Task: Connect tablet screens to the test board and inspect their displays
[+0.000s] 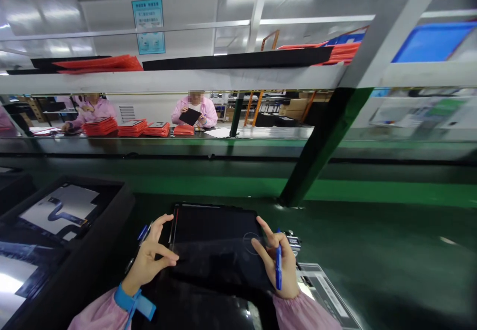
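Observation:
A thin black screen panel with a glossy face lies in front of me between my hands, over a dark surface. My left hand has its thumb and fingers at the panel's left edge, and a blue strap circles that wrist. At the right edge, my right hand grips the panel with thumb and forefinger apart. A blue pen is tucked between that hand's fingers. A faint circle shows on the panel near my right thumb. Behind my left hand, a slim blue-ended tool is partly hidden.
At left, a black foam tray holds screen panels with ribbon cables. A small metal device and a framed sheet lie at right. A green post rises from the bench. Co-workers in pink sit beyond, near red stacks.

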`<state>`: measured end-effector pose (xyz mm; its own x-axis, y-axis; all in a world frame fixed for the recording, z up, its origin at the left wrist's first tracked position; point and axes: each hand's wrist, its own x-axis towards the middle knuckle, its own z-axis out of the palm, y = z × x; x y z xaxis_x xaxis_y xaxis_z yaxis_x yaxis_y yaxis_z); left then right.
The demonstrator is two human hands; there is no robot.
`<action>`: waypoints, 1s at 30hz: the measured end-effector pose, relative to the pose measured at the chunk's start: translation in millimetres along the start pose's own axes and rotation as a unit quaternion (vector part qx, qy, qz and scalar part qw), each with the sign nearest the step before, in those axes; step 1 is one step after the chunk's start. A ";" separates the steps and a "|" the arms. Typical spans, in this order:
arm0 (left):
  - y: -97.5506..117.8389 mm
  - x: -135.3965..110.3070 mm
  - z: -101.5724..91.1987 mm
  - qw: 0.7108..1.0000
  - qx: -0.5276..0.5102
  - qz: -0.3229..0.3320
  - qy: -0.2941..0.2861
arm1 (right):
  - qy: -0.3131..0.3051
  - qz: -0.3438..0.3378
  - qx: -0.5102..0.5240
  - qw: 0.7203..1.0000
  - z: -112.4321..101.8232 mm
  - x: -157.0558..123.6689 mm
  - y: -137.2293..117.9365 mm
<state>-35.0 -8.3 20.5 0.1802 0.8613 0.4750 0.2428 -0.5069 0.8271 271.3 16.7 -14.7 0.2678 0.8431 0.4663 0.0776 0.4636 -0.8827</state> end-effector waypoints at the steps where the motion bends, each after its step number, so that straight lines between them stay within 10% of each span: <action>1: -1.3 -0.4 -0.7 1.000 -0.014 0.002 -0.008 | 0.004 -0.007 -0.007 1.000 -1.5 0.6 1.0; 8: -13.0 4.5 17.8 0.986 -0.063 -0.128 0.090 | 0.025 0.007 0.018 1.000 -8.6 2.9 3.7; 13: -13.0 5.2 31.5 0.895 -0.295 -0.321 0.095 | 0.013 0.007 0.052 0.999 -3.4 1.5 -3.7; 30: -13.3 1.9 26.8 0.829 -0.323 -0.401 0.219 | -0.127 -0.015 -0.033 0.991 -2.4 -22.7 -30.2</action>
<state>-12.3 -0.8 2.4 -0.1894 0.9137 -0.3596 -0.4690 0.2375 0.8506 265.1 -17.1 1.3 0.0139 0.8746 0.4847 0.1469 0.4777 -0.8661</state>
